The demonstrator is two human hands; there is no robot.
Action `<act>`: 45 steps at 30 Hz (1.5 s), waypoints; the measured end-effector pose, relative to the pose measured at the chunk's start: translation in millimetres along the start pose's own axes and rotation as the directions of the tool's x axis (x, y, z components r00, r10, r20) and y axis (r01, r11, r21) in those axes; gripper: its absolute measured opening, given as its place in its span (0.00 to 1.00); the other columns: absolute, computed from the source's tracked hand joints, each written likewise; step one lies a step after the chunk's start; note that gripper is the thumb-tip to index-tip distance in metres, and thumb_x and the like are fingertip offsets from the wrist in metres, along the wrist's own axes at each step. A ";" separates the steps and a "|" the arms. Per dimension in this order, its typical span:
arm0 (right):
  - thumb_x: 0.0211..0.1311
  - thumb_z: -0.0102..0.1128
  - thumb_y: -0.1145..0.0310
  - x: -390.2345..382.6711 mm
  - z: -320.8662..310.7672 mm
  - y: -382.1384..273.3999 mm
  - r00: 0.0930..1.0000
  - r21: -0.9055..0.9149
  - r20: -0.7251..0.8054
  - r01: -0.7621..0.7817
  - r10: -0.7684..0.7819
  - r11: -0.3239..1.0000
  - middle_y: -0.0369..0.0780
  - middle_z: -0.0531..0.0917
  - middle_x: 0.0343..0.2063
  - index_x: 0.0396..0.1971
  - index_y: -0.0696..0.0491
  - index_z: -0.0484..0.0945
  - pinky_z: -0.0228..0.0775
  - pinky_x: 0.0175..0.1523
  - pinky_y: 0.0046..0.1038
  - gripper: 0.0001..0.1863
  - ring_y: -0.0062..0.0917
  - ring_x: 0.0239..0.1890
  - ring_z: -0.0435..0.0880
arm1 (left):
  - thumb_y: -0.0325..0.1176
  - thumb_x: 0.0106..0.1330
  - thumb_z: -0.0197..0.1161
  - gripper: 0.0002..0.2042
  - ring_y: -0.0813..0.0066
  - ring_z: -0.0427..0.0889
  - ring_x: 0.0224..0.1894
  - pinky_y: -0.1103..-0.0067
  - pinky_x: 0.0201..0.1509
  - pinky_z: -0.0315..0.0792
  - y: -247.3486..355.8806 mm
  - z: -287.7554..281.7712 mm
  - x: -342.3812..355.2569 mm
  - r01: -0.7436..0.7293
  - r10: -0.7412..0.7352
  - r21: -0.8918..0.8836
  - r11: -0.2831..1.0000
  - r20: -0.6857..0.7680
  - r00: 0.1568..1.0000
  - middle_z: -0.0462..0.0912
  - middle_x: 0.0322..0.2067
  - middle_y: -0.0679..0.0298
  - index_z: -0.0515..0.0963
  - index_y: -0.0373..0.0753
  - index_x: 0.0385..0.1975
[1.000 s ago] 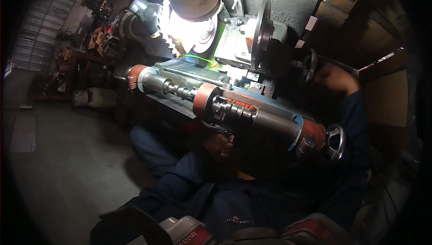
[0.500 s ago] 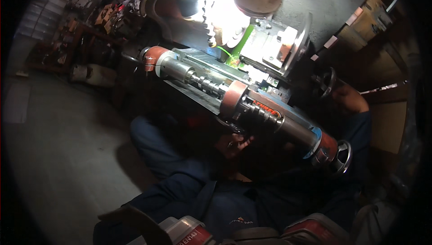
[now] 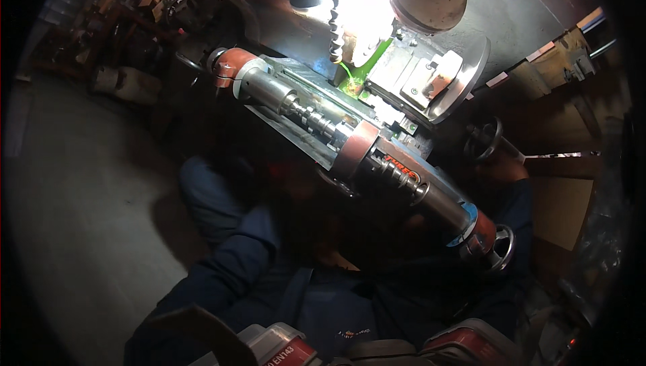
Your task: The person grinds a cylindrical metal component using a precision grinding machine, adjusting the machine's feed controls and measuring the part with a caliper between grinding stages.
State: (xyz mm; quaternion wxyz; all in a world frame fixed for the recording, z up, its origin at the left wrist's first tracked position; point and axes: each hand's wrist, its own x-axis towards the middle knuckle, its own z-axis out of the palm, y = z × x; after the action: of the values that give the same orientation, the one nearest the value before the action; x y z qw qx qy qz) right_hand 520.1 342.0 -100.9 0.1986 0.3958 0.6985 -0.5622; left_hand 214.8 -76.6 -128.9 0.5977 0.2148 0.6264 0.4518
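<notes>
A lit grinding machine stands before me, with a slanted work-holding fixture across its front. Clamped along the fixture is a lobed metal shaft [image 3: 313, 121], which looks like a camshaft; it runs through an orange-red ring block [image 3: 356, 149] and on into more lobes [image 3: 401, 175]. My right hand [image 3: 506, 166] is at a dark handwheel [image 3: 484, 138] on the right, its fingers closed about the rim or handle in shadow. My left hand is lost in the dark below the fixture, near a small shiny handwheel [image 3: 338, 183]; its fingers cannot be made out.
Green fluid [image 3: 356, 78] runs below a bright lamp and a segmented hose [image 3: 336, 29]. A chrome handwheel [image 3: 501, 248] ends the fixture at the lower right. Cluttered shelving [image 3: 145, 36] stands far left. A cardboard sheet [image 3: 564, 214] is at right; respirator filters [image 3: 282, 342] jut in below.
The view has shifted, so the machine sits slightly lower. My left hand, seen before beside the small handwheel under the ring block, has dropped into shadow. My right hand remains at its handwheel.
</notes>
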 end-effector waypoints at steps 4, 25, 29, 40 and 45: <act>0.56 0.61 0.74 22.6 -1.4 -0.1 0.984 -0.182 -0.095 0.133 -0.152 0.974 0.39 0.79 0.39 0.55 0.55 0.69 0.72 0.43 0.27 0.25 0.23 0.40 0.78 | 0.34 0.58 0.64 0.18 0.56 0.78 0.47 0.68 0.52 0.72 -39.7 56.8 5.3 -0.089 0.090 -0.031 0.996 0.020 0.996 0.78 0.44 0.51 0.74 0.34 0.47; 0.58 0.62 0.63 53.6 -63.2 106.9 0.935 -0.505 -0.272 0.064 -0.228 0.861 0.47 0.71 0.60 0.65 0.49 0.62 0.62 0.64 0.34 0.34 0.38 0.62 0.70 | 0.34 0.58 0.63 0.18 0.54 0.77 0.50 0.67 0.55 0.70 -52.8 49.9 -4.2 -0.079 0.080 -0.010 0.997 0.003 0.997 0.78 0.46 0.50 0.76 0.36 0.48; 0.58 0.62 0.60 34.6 -63.5 99.0 0.937 -0.446 -0.258 0.102 -0.237 0.889 0.46 0.70 0.60 0.65 0.48 0.61 0.61 0.64 0.34 0.35 0.40 0.63 0.69 | 0.35 0.58 0.63 0.18 0.54 0.77 0.50 0.67 0.56 0.70 -46.9 39.9 -1.6 -0.088 0.088 0.015 0.996 0.016 0.996 0.78 0.46 0.50 0.76 0.37 0.48; 0.59 0.61 0.65 25.6 -34.7 25.8 0.946 -0.438 -0.222 0.118 -0.235 0.891 0.45 0.71 0.60 0.64 0.50 0.63 0.61 0.64 0.32 0.33 0.35 0.61 0.69 | 0.35 0.58 0.62 0.17 0.53 0.76 0.52 0.66 0.57 0.69 -34.4 -12.5 -18.9 -0.213 0.275 0.545 0.811 -0.034 0.961 0.78 0.47 0.49 0.77 0.38 0.48; 0.58 0.61 0.67 18.5 -35.5 25.0 0.944 -0.410 -0.225 0.131 -0.239 0.902 0.44 0.72 0.59 0.64 0.51 0.63 0.61 0.64 0.31 0.32 0.32 0.60 0.70 | 0.26 0.59 0.63 0.03 0.72 0.84 0.26 0.77 0.32 0.78 126.7 -19.2 -97.9 -0.021 0.109 0.354 0.935 -0.231 0.967 0.84 0.25 0.59 0.80 0.33 0.26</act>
State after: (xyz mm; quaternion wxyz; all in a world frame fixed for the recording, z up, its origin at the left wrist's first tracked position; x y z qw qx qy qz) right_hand 534.2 382.9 -119.7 0.1214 0.3525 0.8514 -0.3690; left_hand 181.2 -98.4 27.3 0.4521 0.2801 0.7585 0.3766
